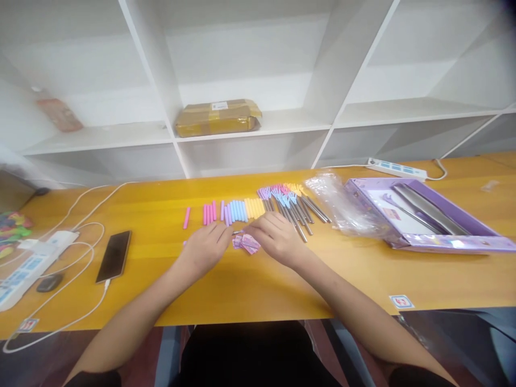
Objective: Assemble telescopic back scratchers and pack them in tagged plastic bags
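Observation:
My left hand [205, 244] is closed, its fingertips pinching one end of a short, thin metal rod [237, 232]. My right hand [278, 238] is closed at the rod's other end; its fingers hide part of it. Just below lie small purple printed cards [247, 243]. Beyond my hands runs a row of foam-like tubes: pink ones [209, 213], purple ones [228, 214], blue ones [239, 210] and yellow ones [254, 207]. Right of these is a pile of metal-handled back scratchers [292, 207] with pink, purple, blue and yellow claw heads. One pink tube [186, 217] lies apart on the left.
A clear plastic bag [342, 207] touches an open purple box [443, 243] containing a scratcher and grey metallic pieces. On the left are a phone [114, 257], a power strip [34, 269] and loose cables. White shelves behind hold a taped parcel [219, 118].

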Demonstrator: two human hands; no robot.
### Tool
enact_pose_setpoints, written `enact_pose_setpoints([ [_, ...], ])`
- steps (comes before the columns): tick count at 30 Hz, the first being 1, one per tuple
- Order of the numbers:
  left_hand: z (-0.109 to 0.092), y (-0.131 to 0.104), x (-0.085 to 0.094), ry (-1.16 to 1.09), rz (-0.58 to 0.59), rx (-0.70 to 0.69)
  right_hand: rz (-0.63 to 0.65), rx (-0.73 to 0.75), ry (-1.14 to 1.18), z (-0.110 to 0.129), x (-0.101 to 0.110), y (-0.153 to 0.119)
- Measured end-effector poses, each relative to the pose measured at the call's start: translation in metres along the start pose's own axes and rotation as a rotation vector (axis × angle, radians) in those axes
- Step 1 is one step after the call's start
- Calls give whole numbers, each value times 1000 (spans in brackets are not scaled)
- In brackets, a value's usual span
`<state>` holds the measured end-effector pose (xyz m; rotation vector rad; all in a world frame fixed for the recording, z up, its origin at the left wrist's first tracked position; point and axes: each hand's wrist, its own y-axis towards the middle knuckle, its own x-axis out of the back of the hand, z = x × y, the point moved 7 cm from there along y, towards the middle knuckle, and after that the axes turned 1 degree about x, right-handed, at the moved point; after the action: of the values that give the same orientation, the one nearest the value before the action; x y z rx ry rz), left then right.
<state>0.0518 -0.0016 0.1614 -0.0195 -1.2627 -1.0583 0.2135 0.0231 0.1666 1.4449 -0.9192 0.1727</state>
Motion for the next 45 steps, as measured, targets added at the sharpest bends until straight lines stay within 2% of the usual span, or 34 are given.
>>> enact_pose_setpoints([
  [4,0,-2,1,-2,5,-5,25,-30,-37,9,-7,6],
  [7,28,-27,15,20,4,8,1,-73,-117,-10,10,-12],
  [9,64,-60,33,52,-21,43,-44,-114,-189,-41,39,-47],
  [12,112,-118,57,133,-33,70,-60,-183,-363,-94,86,-118],
  [13,118,-133,59,117,0,23,-18,-205,-394,-110,95,-139],
  [14,124,-144,61,120,11,45,68,-248,-419,-124,99,-156],
  [15,125,-152,60,106,25,45,86,-274,-457,-132,104,-168],
  [17,121,-156,53,91,48,63,90,-294,-512,-138,107,-177],
  [19,113,-151,43,84,59,66,74,-290,-536,-136,105,-175],
  [22,104,-144,34,59,60,63,129,-359,-513,-137,101,-175],
  [26,97,-145,30,6,58,78,150,-468,-462,-142,107,-191],
  [32,88,-149,26,78,57,52,164,-474,-411,-129,110,-201],
  [35,89,-153,19,124,78,31,178,-480,-394,-127,110,-200],
  [39,101,-155,7,122,108,52,184,-446,-394,-133,111,-197],
  [41,97,-146,3,101,98,61,181,-407,-392,-131,103,-187],
  [42,89,-137,0,84,87,63,180,-388,-388,-125,93,-178],
  [44,59,-111,-3,48,50,58,164,-352,-322,-100,63,-152],
  [45,39,-95,-6,34,41,63,156,-321,-272,-81,44,-135],
])
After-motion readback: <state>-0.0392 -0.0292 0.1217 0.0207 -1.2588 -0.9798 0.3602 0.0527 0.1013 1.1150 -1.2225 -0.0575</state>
